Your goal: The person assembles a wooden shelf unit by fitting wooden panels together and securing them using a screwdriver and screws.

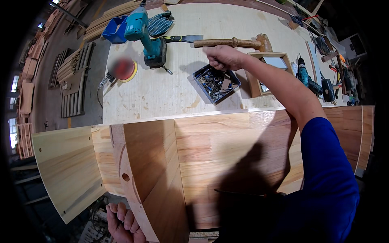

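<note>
My right hand (225, 57) is over the far edge of a dark plastic tray (197, 75) of loose screws and small metal fittings (215, 83). Its fingers are curled in, and whatever they may hold is hidden. Just beyond it lies a wooden mallet (227, 42). At the lower left, my left hand (123, 222) is closed, its fingers bent beside the edge of an upright wooden panel (131, 178) with a round hole. I cannot make out anything inside that hand. The panel belongs to a wooden carcass (227, 141) in front of the workbench.
On the workbench (162, 97) stand a teal cordless driver (152, 44), a blue bin (115, 29), a striped glove (160, 24), a putty knife (182, 39), a round red-and-yellow sanding tool (125, 69) and a wooden frame (254, 83). Another drill (303, 73) lies at right.
</note>
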Available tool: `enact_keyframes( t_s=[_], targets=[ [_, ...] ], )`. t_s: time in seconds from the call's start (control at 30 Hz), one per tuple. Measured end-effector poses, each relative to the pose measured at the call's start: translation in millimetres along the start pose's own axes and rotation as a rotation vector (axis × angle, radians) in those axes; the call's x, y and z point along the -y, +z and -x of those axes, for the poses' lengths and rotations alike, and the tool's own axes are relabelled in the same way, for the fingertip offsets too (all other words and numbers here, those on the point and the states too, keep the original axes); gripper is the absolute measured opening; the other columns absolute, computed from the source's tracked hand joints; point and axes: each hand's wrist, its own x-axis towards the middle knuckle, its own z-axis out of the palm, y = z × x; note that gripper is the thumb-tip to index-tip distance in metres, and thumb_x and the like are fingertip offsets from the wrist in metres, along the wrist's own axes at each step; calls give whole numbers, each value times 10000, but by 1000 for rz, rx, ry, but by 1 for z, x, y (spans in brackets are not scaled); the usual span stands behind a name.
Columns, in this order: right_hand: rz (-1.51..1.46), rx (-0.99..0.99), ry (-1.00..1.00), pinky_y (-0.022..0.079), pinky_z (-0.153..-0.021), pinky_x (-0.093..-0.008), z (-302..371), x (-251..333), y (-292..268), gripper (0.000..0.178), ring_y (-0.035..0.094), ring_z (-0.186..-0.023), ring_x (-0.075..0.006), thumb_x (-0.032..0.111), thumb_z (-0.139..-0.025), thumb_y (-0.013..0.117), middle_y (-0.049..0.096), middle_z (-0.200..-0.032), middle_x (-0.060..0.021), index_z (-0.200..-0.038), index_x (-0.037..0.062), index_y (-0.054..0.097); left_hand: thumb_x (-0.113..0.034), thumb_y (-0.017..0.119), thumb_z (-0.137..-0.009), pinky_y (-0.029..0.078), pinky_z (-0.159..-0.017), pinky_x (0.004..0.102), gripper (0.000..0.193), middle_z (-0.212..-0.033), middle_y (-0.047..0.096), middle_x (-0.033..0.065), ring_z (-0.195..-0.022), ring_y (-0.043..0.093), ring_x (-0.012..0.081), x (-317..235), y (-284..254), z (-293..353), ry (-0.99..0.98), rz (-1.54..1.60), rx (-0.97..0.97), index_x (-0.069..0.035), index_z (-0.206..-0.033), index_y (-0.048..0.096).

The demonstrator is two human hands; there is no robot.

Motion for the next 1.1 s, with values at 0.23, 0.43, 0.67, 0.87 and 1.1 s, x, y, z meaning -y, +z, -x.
enact_keyframes(
  t_s=[0.23, 0.43, 0.67, 0.87, 1.1],
  targets=[
    [1354, 48, -50, 514, -876, -451, 1, -4, 42, 221, 647, -1051, -343, 236, -914, 588, 701, -1074, -144, -1083, 146, 697, -296, 408, -1082, 383, -463, 208, 230, -793, 422, -11, -581, 405, 84, 2, 2, 1, 9, 3, 16, -107, -981, 491],
    [1441, 55, 113, 525, -865, -455, -13, -5, 60, 289, 651, -1069, -337, 153, -828, 591, 704, -1087, -143, -1093, 117, 700, -291, 409, -1082, 376, -462, 207, 223, -795, 425, -17, -573, 401, 78, 3, -1, 0, 11, -20, 8, -110, -986, 498],
    [1211, -16, -225, 530, -709, -395, -22, -30, 33, 255, 675, -837, -293, 203, -853, 638, 705, -930, -129, -1069, 76, 688, -295, 414, -1080, 377, -461, 207, 227, -790, 427, -17, -559, 396, 74, 4, 2, 1, 24, -41, -6, -110, -980, 500],
    [-287, 158, 84, 296, -431, -197, 6, 1, -6, 143, 394, -521, -45, 246, -957, 558, 461, -667, 50, -912, 115, 592, -298, 410, -1081, 379, -460, 207, 233, -785, 426, -18, -558, 400, 75, 3, -1, 2, 21, -25, -12, -111, -973, 499],
    [227, -67, 14, 386, -466, -237, 4, 8, 8, 329, 486, -540, -79, 331, -956, 551, 546, -674, -7, -779, 61, 611, -307, 409, -1081, 379, -447, 205, 256, -768, 426, -20, -552, 404, 79, 6, -2, 3, 31, -34, -48, -110, -964, 523]
  ],
)
